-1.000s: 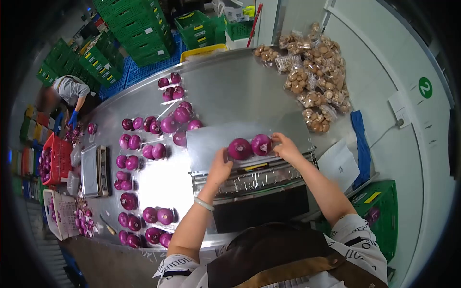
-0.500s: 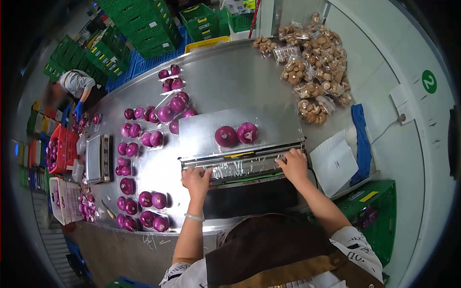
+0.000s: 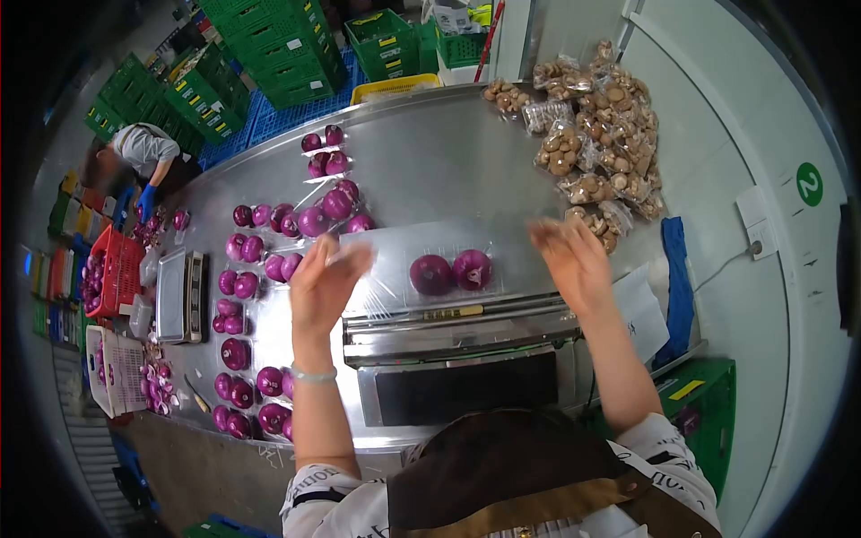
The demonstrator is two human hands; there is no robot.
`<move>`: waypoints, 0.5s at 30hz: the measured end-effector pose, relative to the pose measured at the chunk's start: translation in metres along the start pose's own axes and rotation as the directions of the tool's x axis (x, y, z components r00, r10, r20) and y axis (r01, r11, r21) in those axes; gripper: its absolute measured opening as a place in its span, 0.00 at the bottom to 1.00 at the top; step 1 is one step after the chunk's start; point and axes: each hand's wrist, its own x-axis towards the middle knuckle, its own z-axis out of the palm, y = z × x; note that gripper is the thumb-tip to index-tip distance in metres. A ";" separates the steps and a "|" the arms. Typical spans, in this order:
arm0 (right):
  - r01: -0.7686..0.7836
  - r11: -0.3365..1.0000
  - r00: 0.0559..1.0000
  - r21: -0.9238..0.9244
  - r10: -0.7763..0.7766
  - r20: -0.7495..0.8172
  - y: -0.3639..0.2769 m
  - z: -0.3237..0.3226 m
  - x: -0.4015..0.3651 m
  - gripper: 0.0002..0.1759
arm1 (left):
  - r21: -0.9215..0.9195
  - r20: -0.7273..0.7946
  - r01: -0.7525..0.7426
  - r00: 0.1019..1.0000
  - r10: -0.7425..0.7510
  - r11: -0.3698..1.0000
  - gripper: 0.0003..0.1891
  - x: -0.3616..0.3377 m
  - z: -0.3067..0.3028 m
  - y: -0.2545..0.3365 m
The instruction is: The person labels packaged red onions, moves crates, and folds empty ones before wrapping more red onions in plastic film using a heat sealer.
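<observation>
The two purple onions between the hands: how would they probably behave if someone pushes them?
The onions may roll, since they look rounded, although the clear film beside them might hinder this. Their gloss suggests a slippery surface. Their full, undented shapes suggest they are firm.

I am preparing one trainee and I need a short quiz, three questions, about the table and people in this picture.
1. What appears between the left hand and the right hand?
a) a knife
b) two onions
c) a scale

2. True or false: the mushrooms at the far right are bagged.

3. Fill the gap: the visible glove of the other person is ____.

Key: 1. b; 2. true; 3. blue.
</observation>
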 end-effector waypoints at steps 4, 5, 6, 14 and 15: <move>0.014 0.773 0.995 -0.635 -0.077 -0.071 0.086 -0.056 0.078 0.08 | 0.641 -0.152 -0.074 0.963 0.222 0.764 0.10 0.073 -0.052 -0.082; -0.009 0.523 0.998 -0.852 -0.053 -0.043 0.103 -0.066 0.080 0.08 | 0.795 -0.161 -0.006 0.962 0.221 0.607 0.09 0.079 -0.083 -0.107; -0.100 0.487 0.994 -0.868 0.077 -0.071 0.114 -0.074 0.077 0.10 | 0.937 -0.278 0.248 0.956 0.090 0.247 0.09 0.076 -0.093 -0.116; -0.289 0.133 0.743 -0.948 0.655 -0.135 0.097 -0.058 0.072 0.28 | 0.670 -0.321 0.546 0.824 -0.466 0.504 0.26 0.051 -0.076 -0.103; -0.274 0.144 0.737 -0.951 0.667 -0.111 0.090 -0.051 0.071 0.28 | 0.697 -0.385 0.612 0.759 -0.526 0.374 0.27 0.050 -0.064 -0.092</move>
